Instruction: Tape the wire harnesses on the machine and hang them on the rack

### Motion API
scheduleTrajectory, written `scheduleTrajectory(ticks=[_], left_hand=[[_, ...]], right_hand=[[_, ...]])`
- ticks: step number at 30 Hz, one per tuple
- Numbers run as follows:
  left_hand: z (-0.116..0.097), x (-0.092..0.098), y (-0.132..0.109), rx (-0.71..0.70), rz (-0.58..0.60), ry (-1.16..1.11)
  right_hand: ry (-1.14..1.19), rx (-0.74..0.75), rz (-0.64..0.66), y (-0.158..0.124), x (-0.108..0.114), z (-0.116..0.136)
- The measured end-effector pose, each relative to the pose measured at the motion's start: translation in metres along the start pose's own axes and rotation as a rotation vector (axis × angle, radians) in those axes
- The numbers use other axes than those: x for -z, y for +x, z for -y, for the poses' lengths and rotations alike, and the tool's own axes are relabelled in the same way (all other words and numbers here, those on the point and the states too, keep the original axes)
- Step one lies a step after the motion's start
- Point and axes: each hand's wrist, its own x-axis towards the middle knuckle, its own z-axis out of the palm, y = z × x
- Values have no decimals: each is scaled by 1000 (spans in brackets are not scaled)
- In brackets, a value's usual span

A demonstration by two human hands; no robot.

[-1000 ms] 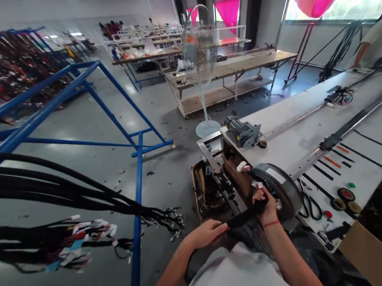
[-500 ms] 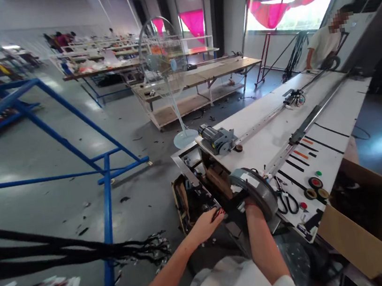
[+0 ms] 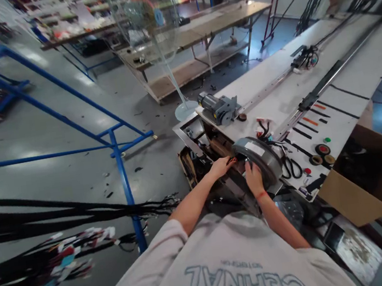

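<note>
A grey, drum-shaped ring (image 3: pixel 262 154) with a white label stands at the near end of the long white table. My left hand (image 3: pixel 222 167) is at its left side, fingers closed around something dark with a reddish-orange edge, too small to make out. My right hand (image 3: pixel 254 179) is at the ring's near opening, with bent fingers pinched on something hidden by the hand and the ring. Behind the ring, dark wires with reddish-white ends (image 3: pixel 264 125) stick out over the table. Black-handled scissors (image 3: pixel 292 166) lie just right of the ring.
A grey motor (image 3: pixel 220 108) sits on the table's left corner. Tape rolls (image 3: pixel 322 149) and black and orange strips lie on the right. An open cardboard box (image 3: pixel 356 202) stands at the right. A blue frame (image 3: pixel 119 167) bears black cable bundles at left. Another person stands at the far end.
My view has tilted downward. My right hand has drawn back from inside the ring to its near side. Reddish-white wire ends now show behind the ring. The left hand stays closed beside it.
</note>
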Motion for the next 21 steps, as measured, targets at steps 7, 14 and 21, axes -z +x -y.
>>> scheduleTrajectory(ticks=[7, 14, 21], left_hand=[[28, -37, 8, -25, -132, -83], [25, -51, 5, 89, -333, -60], [-58, -26, -11, 216, -953, -282]], right_hand=[[-168, -207, 202, -148, 79, -14], [-220, -376, -112, -128, 177, -45], [-296, -408, -177, -83, 321, -126]])
